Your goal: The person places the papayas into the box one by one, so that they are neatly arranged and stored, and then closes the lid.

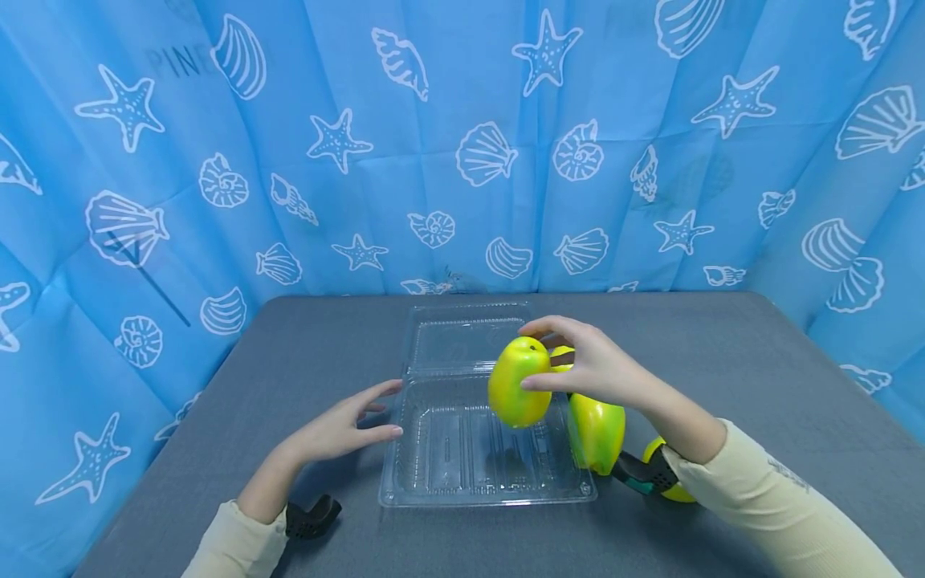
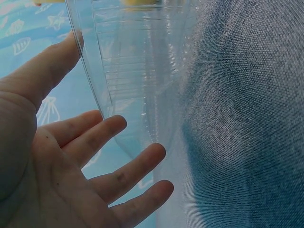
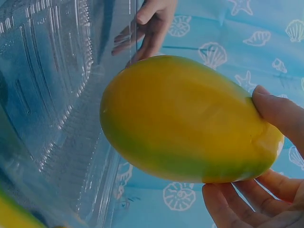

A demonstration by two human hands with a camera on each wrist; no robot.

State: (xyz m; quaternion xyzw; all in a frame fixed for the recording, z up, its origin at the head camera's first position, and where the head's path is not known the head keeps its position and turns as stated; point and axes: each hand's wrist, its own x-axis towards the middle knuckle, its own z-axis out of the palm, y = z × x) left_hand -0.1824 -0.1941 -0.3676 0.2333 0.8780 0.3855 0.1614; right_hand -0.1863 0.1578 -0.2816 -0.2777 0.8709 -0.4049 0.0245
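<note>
My right hand point(image 1: 596, 365) grips a yellow-green papaya point(image 1: 519, 389) near its stem end, thumb on one side and fingers on the other. In the head view the fruit overlaps the clear plastic box point(image 1: 433, 496); the right wrist view shows the papaya point(image 3: 185, 118) large, its smooth skin streaked green. At the box's left edge is my left hand point(image 1: 340, 425), fingers spread and holding nothing. The left wrist view has that hand point(image 2: 71, 166) with fingertips right by the clear wall.
The box's lid point(image 1: 462, 341) lies folded back behind it. Another papaya point(image 1: 596, 433) sits at the box's right side. More yellow fruit point(image 1: 678, 490) is partly hidden by my right wrist. A blue shell-patterned curtain point(image 1: 433, 160) hangs behind the grey table point(image 1: 318, 337).
</note>
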